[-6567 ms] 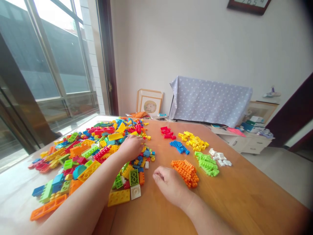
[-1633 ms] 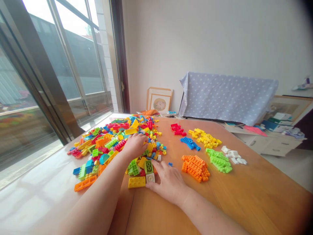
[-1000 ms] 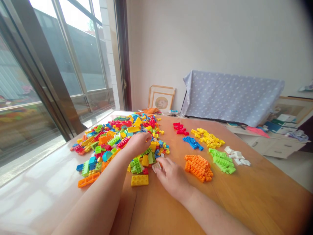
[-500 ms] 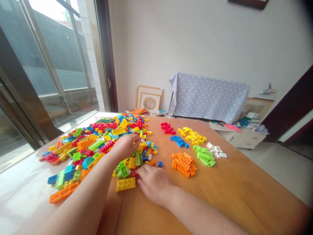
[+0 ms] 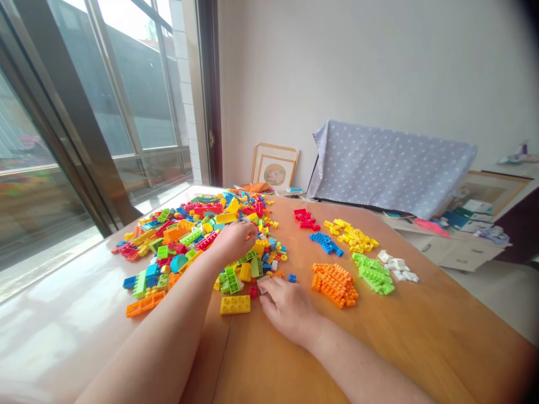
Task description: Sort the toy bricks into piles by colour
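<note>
My left hand reaches over a large mixed pile of toy building bricks. Its fingers curl inward and hide whatever lies between them. At the pile's near right edge rests my right hand, palm down, with a whitish brick at its fingertips. A small red brick lies just left of those fingers. Closer to me is a yellow brick with studs up. A small blue brick sits beyond my right knuckles.
Right of the pile are groups of one colour: red, blue, yellow, orange, green and white bricks. A glass door stands left; a cloth-draped object is behind the wooden table.
The view has turned left, so everything sits further right in the picture. A whitish brick now shows at my right fingertips. My left hand stays over the pile.
</note>
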`<state>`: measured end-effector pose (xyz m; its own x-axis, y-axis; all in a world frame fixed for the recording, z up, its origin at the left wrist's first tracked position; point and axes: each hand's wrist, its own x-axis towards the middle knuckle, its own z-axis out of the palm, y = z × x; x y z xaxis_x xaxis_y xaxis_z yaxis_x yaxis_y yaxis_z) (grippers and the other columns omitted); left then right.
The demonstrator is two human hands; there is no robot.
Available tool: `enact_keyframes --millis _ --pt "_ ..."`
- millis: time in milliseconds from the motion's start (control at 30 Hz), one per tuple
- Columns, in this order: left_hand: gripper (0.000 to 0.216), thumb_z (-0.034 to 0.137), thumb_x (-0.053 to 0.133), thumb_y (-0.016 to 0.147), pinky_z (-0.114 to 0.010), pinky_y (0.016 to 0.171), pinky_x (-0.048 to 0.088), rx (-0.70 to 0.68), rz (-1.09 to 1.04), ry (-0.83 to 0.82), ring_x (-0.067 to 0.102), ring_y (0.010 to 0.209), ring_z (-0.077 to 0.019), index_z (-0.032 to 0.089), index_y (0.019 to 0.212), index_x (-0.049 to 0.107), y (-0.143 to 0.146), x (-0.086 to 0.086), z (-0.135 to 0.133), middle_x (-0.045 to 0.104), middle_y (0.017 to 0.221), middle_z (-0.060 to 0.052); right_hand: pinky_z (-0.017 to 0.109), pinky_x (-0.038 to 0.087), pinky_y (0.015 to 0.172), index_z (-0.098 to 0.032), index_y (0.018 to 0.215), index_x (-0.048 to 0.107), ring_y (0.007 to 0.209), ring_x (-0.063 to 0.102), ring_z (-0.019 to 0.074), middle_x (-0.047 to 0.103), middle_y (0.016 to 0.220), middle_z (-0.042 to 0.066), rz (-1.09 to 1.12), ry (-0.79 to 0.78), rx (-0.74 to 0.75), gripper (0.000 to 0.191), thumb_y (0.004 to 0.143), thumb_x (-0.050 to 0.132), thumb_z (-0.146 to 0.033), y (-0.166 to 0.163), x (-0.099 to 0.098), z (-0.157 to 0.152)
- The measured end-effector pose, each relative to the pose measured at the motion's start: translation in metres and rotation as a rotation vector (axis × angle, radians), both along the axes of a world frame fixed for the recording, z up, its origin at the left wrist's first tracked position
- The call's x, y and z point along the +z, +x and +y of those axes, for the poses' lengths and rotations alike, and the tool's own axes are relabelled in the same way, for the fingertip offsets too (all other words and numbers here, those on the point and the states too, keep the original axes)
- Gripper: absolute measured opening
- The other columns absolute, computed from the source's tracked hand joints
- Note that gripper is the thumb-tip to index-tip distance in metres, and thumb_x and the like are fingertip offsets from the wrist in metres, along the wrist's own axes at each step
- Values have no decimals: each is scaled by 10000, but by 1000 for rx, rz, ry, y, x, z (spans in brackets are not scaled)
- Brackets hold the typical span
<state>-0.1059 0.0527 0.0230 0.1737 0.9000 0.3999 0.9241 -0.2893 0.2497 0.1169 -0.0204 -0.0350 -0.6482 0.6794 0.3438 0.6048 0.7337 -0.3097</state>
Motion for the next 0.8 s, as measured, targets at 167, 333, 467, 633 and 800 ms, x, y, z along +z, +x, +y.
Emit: enact_keyframes --millis 167,333,467,633,800 --pt "167 281 533 902 -278 716 434 36 -11 -12 661 864 -199 241 938 691 -5 2 0 737 955 -43 309 458 765 -236 1177 637 948 685 209 723 1082 33 1 3 46 211 978 573 -260 -9 -7 0" --pt "183 278 510 930 -292 763 457 8 -18 2 655 894 -208 231 915 686 0 -3 2 723 944 -56 295 459 737 -236 1017 629 897 658 195 673 1003 21 55 -12 0 87 939 603 -208 -12 -10 1" --pt "204 311 517 943 -362 863 473 -1 32 33 635 1008 -254 243 991 703 11 -13 3 713 1057 -76 300 467 764 -235 977 617 902 640 203 642 993 27 120 -8 -3 121 885 618 -157 -10 -9 -1" --pt "326 366 531 957 -449 1053 420 -42 51 22 522 1299 -301 284 1245 660 18 -27 5 626 1388 -70 290 469 732 -225 952 601 816 619 185 623 932 25 228 -39 -58 126 880 592 -122 -4 -8 4" --pt "273 378 520 960 -438 1008 430 -85 70 -98 585 1197 -285 286 1150 692 17 -26 3 717 1199 -64 276 473 713 -221 927 588 755 614 162 615 872 4 317 -149 -127 149 866 587 -86 6 -3 15"
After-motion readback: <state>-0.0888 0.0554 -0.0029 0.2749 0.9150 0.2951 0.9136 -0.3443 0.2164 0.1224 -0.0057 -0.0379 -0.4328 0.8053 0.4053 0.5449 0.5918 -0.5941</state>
